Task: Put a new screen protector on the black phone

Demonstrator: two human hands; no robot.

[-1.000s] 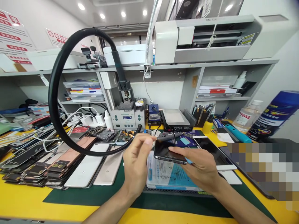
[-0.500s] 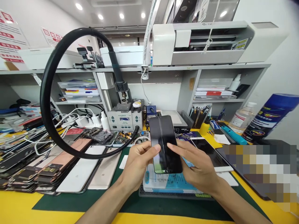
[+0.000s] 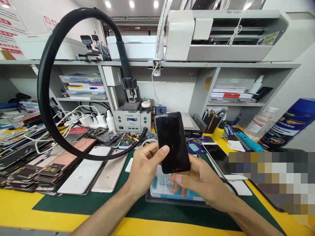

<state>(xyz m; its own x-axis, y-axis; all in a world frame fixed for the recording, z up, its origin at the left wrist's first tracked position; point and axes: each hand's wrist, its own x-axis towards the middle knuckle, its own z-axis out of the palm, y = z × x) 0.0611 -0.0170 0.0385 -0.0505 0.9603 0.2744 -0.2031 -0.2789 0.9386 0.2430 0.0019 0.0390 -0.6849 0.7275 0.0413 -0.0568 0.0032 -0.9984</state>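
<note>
A black smartphone (image 3: 172, 144) with a dark screen is tilted up over the middle of the bench. My left hand (image 3: 145, 164) grips it by the left edge, thumb lying on the glass and the other fingers behind. Just below the phone's lower right corner is my right hand (image 3: 199, 180), its fingers loosely bent and apart. One of its fingers passes near or behind that corner; whether it touches I cannot tell. Under both hands lies a blue-and-white box (image 3: 162, 188) on a black perforated pad (image 3: 169, 200).
Stacked phones and phone parts (image 3: 83, 170) lie at left. A hot-air station (image 3: 133, 119) stands behind, its thick black hose (image 3: 41, 82) looping up front left. A white phone (image 3: 221, 160), a clear bottle (image 3: 263, 123) and a blue spray can (image 3: 287, 124) are at right.
My right hand has come off the phone's screen and dropped below it, fingers loosening. My left hand still holds the phone, whose screen now shows less reflection. The camera view has shifted slightly.
</note>
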